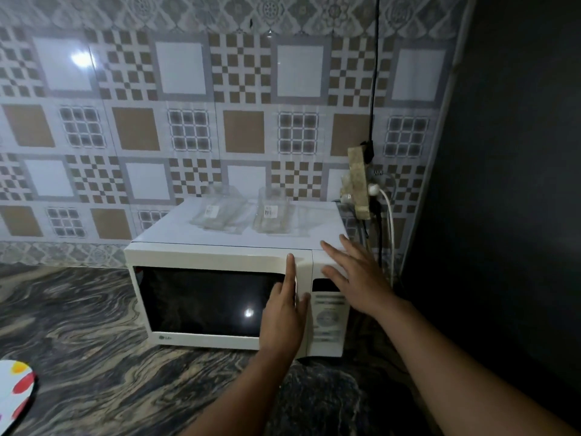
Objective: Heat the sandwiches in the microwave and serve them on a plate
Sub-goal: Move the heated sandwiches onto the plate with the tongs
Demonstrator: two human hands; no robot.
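Microwave (220, 297) sits shut on the surface (78, 309), door seam running vertically just left of the control panel. Left hand (284, 316) is laid on the door's right edge, index finger extended up, nothing gripped. Right hand (352, 278) is spread flat at the top right corner (bracing, probably). Two clear sandwich packs (245, 215) lie on top, behind both hands; plate (15, 391) is far left.
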